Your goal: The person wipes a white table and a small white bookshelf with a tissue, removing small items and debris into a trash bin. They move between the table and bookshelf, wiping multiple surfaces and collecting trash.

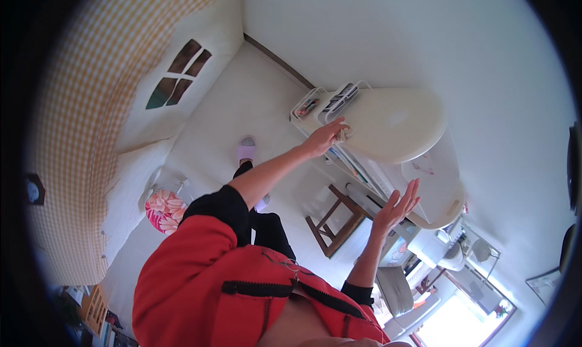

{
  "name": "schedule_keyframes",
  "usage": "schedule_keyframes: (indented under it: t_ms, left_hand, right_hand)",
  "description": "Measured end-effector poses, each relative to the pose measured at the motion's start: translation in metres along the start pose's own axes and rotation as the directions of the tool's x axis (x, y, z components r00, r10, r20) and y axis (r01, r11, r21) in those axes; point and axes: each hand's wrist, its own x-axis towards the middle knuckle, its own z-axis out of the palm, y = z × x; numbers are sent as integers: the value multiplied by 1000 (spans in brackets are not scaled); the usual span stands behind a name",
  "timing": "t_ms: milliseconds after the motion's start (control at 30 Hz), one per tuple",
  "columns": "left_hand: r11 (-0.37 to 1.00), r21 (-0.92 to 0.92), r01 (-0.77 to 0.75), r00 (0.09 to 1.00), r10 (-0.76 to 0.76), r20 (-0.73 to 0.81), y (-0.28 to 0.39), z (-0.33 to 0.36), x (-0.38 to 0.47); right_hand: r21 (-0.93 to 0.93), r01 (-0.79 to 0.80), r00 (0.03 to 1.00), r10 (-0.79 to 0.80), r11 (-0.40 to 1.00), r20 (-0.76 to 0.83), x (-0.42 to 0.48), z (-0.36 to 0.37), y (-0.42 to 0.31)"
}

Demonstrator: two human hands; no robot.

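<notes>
My left hand is closed around a crumpled white cloth, pressed against the edge of a cream rounded top panel. Below that panel is a white plastic surface with a faint pink picture on it. My right hand is raised in front of this surface, fingers apart and holding nothing. Two white wire-framed baskets stand at the panel's far left end: one basket holds dark items, and the smaller basket holds small colourful things.
A wooden stool stands on the floor below the unit. Thin books fill a slot along its side. To the left are a fabric play tent and a floral-topped round seat. A wall rises behind the unit.
</notes>
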Motion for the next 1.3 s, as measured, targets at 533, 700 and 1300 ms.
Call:
schedule_keyframes:
  t_ms: [533,700,1300]
  left_hand:
    - [820,-64,-569,763,497,-414,110,45,-25]
    - [858,88,-506,800,505,-323,36,52,-33]
    - [680,244,-692,614,731,-297,-101,63,-16]
  right_hand:
    - [36,292,955,-289,956,-66,-14,-14,81]
    - [79,331,926,-308,940,-221,-21,5,88]
    - [77,344,645,-176,936,-743,-132,202,152]
